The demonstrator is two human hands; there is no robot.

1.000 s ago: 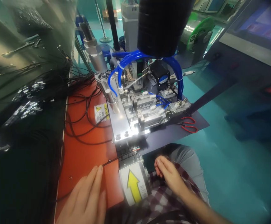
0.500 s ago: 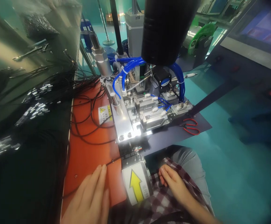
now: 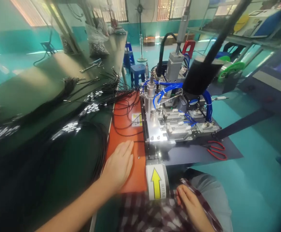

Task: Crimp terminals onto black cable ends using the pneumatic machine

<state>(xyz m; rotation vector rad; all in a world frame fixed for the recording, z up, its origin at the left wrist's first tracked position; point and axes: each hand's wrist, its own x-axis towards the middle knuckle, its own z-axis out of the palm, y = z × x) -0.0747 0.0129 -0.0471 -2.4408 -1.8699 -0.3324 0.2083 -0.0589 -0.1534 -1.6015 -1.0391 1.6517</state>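
My left hand [image 3: 120, 161] lies over the orange plate [image 3: 139, 174], fingers stretched out and close together; its thumb is mostly hidden. A thin black cable [image 3: 138, 141] runs from its fingertips to the edge of the metal machine [image 3: 156, 130]. Whether the fingers press on or grip this cable is not clear. Low over my lap, my right hand [image 3: 188, 198] is loosely curled, and nothing shows sticking out of it. Between the hands is a white machine cover [image 3: 163, 175] with a yellow arrow.
Red-handled snips [image 3: 216, 149] lie on the grey base plate right of the machine. Blue air tubes [image 3: 171, 87] arch over it, below a black cylinder [image 3: 199, 77]. Bundles of black cables [image 3: 72, 96] cover the dark bench at left. A wrench [image 3: 91, 65] lies farther back.
The view has tilted up and swung left. My left hand has moved forward along the orange plate, towards the machine. Coloured wire ends seen at the machine's front earlier no longer show. My right hand stays curled.
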